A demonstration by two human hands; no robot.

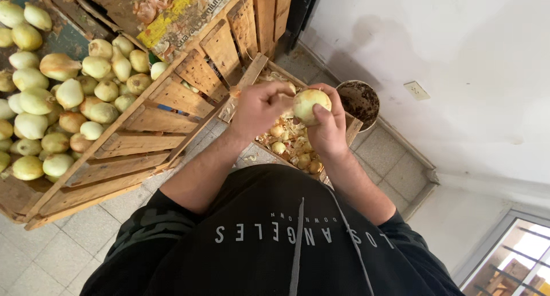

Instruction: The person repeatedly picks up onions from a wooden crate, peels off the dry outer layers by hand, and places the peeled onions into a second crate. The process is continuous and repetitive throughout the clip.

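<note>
Over crate (pixel 354 126), hands gripping onion (pixel 310 104)

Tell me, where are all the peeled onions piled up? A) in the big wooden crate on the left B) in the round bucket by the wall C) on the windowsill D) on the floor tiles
A: the pale peeled onions fill the big wooden crate on the left, while the round bucket by the wall looks dark inside, with no onions showing.
</note>
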